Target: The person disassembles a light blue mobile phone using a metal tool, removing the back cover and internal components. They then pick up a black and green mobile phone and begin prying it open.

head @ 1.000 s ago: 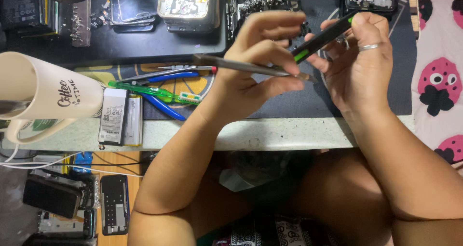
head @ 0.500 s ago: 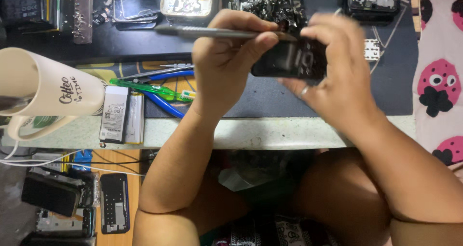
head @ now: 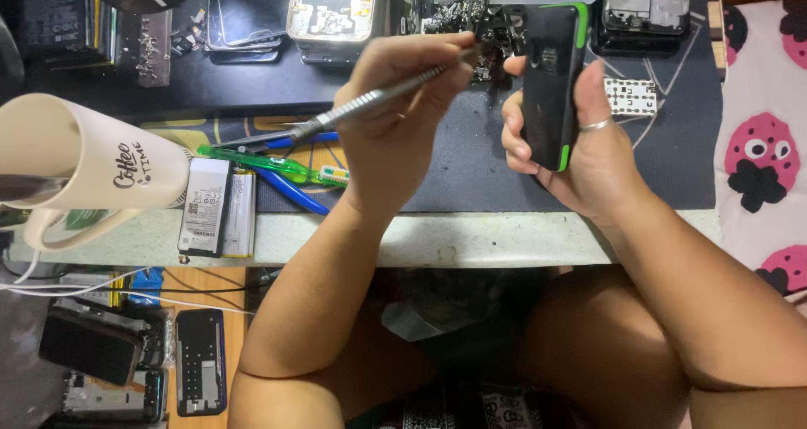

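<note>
The right hand (head: 588,143) clasps a black phone with a green edge (head: 551,80), fingers wrapped round the left side and thumb along the right side, a ring on one finger. The phone stands upright on its long axis, lifted over the far part of the dark work mat (head: 672,160). Half a second ago it lay flatter and sideways between both hands; it is now turned on end with its dark face toward the camera.

The left hand (head: 395,126) pinches a slim metal tool (head: 370,101) between closed fingers. The tool's far end sits at the phone's upper left edge; whether it touches cannot be told. Its pointed end trails left and near, toward the blue-handled pliers (head: 290,189) and the green toothbrush (head: 269,167). A second ago the tool lay level in front of the hands; it now slants upward to the phone.

Judgement: the work has shifted from handling the tool's grip to addressing the phone's edge seam.

Also present: a cream mug (head: 92,168) at near left, two flat batteries (head: 217,206) beside it, and stripped phone frames (head: 332,9) at the far edge of the table.
</note>
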